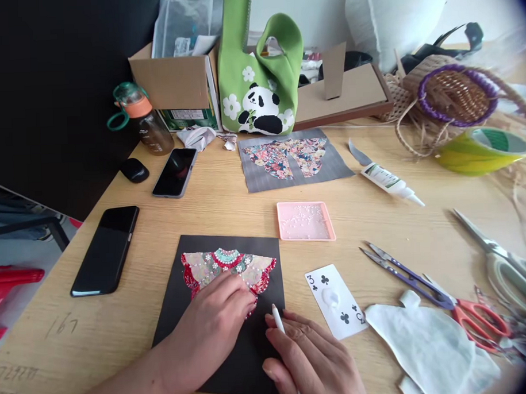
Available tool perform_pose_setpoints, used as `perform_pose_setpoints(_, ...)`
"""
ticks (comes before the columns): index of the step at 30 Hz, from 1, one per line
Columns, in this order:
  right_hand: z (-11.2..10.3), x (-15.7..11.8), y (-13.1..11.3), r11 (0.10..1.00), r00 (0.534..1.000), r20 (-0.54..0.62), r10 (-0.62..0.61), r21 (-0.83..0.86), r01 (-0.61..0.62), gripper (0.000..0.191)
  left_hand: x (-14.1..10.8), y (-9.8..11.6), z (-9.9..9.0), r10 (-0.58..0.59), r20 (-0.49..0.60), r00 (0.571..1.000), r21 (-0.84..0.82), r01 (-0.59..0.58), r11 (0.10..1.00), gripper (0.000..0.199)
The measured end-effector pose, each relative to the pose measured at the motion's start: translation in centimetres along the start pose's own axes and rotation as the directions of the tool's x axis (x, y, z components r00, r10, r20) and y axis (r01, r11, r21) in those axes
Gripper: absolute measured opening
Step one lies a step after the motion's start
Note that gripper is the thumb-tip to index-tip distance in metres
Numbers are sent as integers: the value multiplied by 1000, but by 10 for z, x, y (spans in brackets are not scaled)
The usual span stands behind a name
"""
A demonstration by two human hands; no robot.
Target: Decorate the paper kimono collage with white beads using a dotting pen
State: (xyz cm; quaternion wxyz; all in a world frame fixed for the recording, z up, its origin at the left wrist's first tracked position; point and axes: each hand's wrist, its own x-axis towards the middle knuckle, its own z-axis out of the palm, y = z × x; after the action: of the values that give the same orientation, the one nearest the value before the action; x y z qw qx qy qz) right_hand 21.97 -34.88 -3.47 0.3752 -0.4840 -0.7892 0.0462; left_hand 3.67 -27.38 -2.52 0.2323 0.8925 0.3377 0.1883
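Note:
A beaded red and cream fabric piece (257, 273) lies on a black sheet (234, 370). Over its lower middle rests my left hand (219, 313), fingers bent together at the piece's lower right edge; whatever they may pinch is hidden. My right hand (305, 356) holds a white pen-like stick (278, 318) between thumb and fingers, its tip pointing up and away over the black sheet's right edge. Beside it lies a playing card (345, 306) with a white blob (331, 298) on it. A pink tray (306, 221) with small beads sits beyond the sheet.
Two phones (105, 251) (175, 172) and a mouse (134, 170) lie left. Scissors (481, 321), snips (408, 278), a white cloth (432, 340) and a glue bottle (387, 180) are right. Patterned fabric (283, 157), a bottle (151, 129) and a green bag (259, 76) stand behind.

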Motion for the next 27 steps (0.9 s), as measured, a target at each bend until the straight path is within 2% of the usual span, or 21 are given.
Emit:
perform_pose_setpoints(9,1,-1,2,999,999,3,40,-6,-40,46,0,4,1,19,4,1000,14,-19,1000,26)
perform_pose_setpoints(16,2,-5,4,1000,1000,12,13,1,-13,40,-2,3,3,16,2,1000,12,-16,1000,24)
perform_pose_setpoints(21,4,-5,4,1000,1000,-2,18,-17,-18,47,-2,4,3,26,-5,1000,28,-26,999,24)
perform_pose_setpoints(27,3,-5,4,1000,1000,20,15,-8,-15,44,-3,5,2,18,-3,1000,35,-18,999,24)
